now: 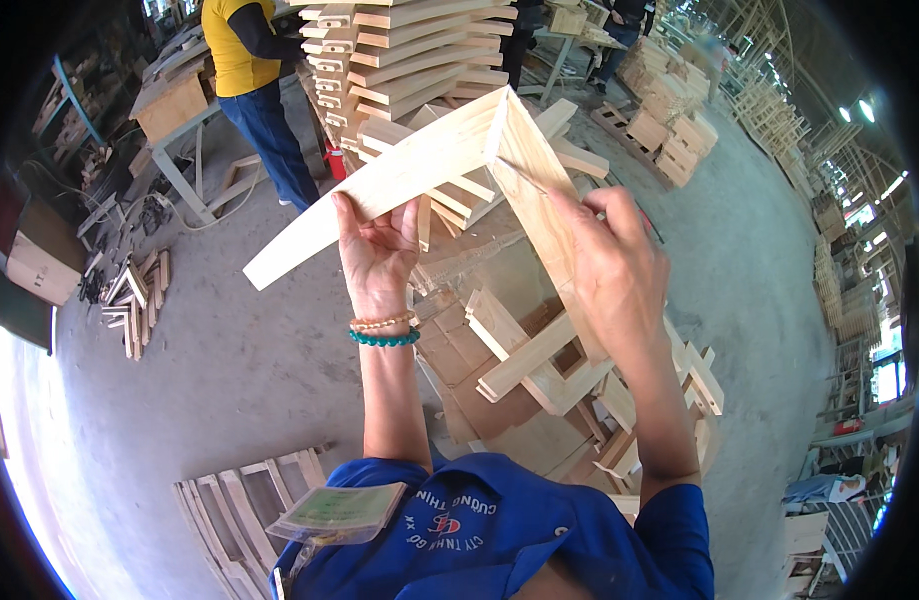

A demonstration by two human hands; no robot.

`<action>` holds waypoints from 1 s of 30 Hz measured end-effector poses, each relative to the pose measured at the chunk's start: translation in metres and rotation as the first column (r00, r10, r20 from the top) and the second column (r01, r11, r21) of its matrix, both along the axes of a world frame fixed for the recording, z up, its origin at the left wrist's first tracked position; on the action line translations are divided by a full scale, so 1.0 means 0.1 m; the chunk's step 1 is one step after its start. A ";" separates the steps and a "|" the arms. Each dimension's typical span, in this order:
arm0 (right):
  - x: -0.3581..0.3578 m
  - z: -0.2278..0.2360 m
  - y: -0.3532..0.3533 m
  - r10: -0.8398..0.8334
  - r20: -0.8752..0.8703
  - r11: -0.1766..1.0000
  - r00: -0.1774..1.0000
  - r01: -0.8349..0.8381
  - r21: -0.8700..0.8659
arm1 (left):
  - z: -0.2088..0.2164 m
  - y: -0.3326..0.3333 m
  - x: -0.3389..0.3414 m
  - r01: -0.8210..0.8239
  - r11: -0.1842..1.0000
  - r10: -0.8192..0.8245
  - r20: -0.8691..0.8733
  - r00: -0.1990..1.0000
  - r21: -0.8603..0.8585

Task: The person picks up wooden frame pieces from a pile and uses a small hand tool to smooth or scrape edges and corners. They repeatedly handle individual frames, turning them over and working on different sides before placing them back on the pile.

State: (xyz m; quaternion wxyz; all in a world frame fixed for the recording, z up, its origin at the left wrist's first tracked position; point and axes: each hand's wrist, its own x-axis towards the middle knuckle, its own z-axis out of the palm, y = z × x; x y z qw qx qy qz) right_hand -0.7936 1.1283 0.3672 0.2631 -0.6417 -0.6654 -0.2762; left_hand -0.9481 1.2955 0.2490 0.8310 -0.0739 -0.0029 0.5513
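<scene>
Two pale boards meet in an angled wooden joint [419, 150], raised in front of me with its corner at the top. My left hand [381, 255] is closed on the left board's lower edge, thumb on the near face. Over the right board is my right hand [619, 270], its fingers pinched around a thin, pointed tool [522, 176]. The tip lies against the wood just below the corner. Most of the tool is hidden by the fingers, so its exact kind is unclear.
Similar wooden joints [524, 350] lie on cardboard below my hands. Beyond them rises a tall stack of joints [409, 50]. A person in a yellow shirt [241, 60] stands at the far left. Slatted wood [239, 510] and small offcuts [136, 300] lie on the floor at left.
</scene>
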 end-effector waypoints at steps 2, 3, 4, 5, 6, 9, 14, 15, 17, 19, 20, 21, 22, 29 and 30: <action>-0.02 -0.01 0.06 0.022 0.027 1.000 0.999 -0.022 0.010 | -0.03 0.03 -0.02 0.002 1.000 -0.002 0.022 1.000 -0.011; -0.04 -0.01 0.08 0.021 0.030 1.000 0.999 -0.021 0.003 | -0.05 0.04 -0.03 0.002 1.000 -0.002 0.029 1.000 -0.023; -0.06 -0.01 0.09 0.019 0.037 1.000 0.999 -0.018 -0.004 | -0.07 0.05 -0.02 0.005 0.999 -0.004 0.040 0.999 -0.037; -0.08 -0.01 0.11 0.025 0.027 1.000 0.999 -0.025 -0.010 | -0.10 0.06 -0.03 0.021 0.999 -0.019 0.053 0.998 -0.050; -0.09 -0.02 0.13 0.032 0.018 0.999 0.999 -0.032 -0.016 | -0.13 0.07 -0.04 0.038 0.997 -0.033 0.067 0.997 -0.062; -0.16 -0.03 0.20 0.047 0.002 0.998 0.999 -0.047 -0.030 | -0.22 0.14 -0.10 0.068 0.995 -0.062 0.080 0.995 -0.072; -0.24 -0.12 0.29 0.129 -0.067 0.976 0.989 -0.138 -0.169 | -0.26 0.15 -0.07 0.047 0.982 -0.045 0.015 0.999 -0.180; -0.31 -0.20 0.30 0.136 -0.062 0.967 0.989 -0.146 -0.207 | -0.24 0.15 -0.04 0.048 0.982 -0.053 -0.020 0.998 -0.181; -0.40 -0.18 0.25 0.150 -0.104 0.955 0.983 -0.171 -0.241 | -0.25 0.15 -0.05 0.048 0.980 -0.057 -0.040 0.998 -0.193; -0.37 -0.08 0.11 0.159 -0.189 0.961 0.969 -0.196 -0.194 | -0.29 0.15 -0.09 0.064 0.975 -0.069 -0.016 0.997 -0.214; -0.32 -0.05 0.05 0.173 -0.233 0.963 0.957 -0.214 -0.166 | -0.34 0.19 -0.14 0.056 0.975 -0.057 0.002 0.998 -0.217; -0.25 -0.04 0.01 0.196 -0.292 0.958 0.936 -0.246 -0.145 | -0.40 0.21 -0.20 0.045 0.974 -0.042 0.020 0.999 -0.220; -0.18 -0.04 -0.04 0.206 -0.343 0.964 0.916 -0.251 -0.091 | -0.48 0.24 -0.23 0.041 0.975 -0.032 0.044 0.999 -0.220; 0.58 -0.37 -0.59 0.034 -0.714 0.999 0.699 -0.048 0.000 | 0.10 0.17 -0.30 -0.028 0.999 0.025 -0.120 0.993 -0.021; 0.65 -0.28 -0.65 -0.026 -0.721 1.000 0.692 0.015 -0.021 | 0.35 0.20 -0.32 -0.029 1.000 0.030 -0.148 0.989 0.010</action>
